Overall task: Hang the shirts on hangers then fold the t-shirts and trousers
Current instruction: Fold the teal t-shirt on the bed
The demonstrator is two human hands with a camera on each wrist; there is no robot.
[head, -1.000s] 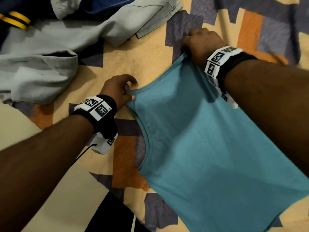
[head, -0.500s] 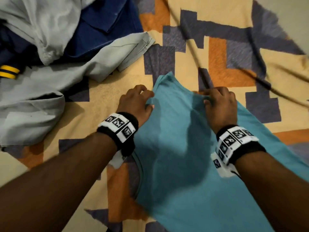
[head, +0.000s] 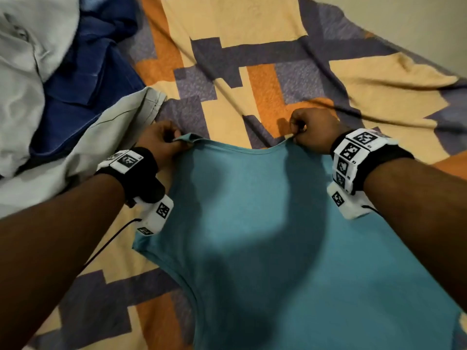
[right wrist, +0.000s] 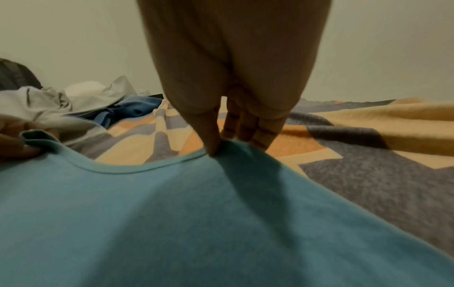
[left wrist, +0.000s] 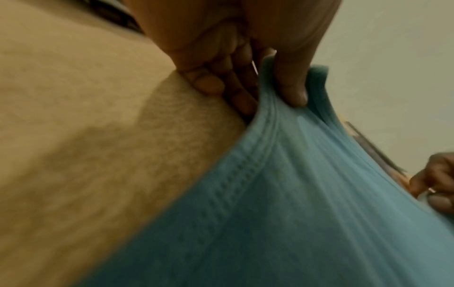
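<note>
A teal sleeveless top (head: 252, 236) lies spread on the patterned bedspread (head: 240, 24), neckline away from me. My left hand (head: 164, 142) pinches its left shoulder strap, thumb on top of the fabric in the left wrist view (left wrist: 290, 91). My right hand (head: 305, 130) pinches the right shoulder strap at the neckline, seen close in the right wrist view (right wrist: 216, 143). The neckline (right wrist: 137, 169) curves slack between the two hands. The top's lower part runs out of view toward me.
A pile of clothes sits at the left: light grey garments (head: 25, 79) and a dark blue one (head: 88, 72), with a grey trouser leg (head: 131, 107) reaching close to my left hand. A pale wall (head: 404, 18) borders the bed at the far right.
Both hands have moved apart and now hold the two shoulder straps stretched level. The top has been turned from a slant to lie straight in front of me.
</note>
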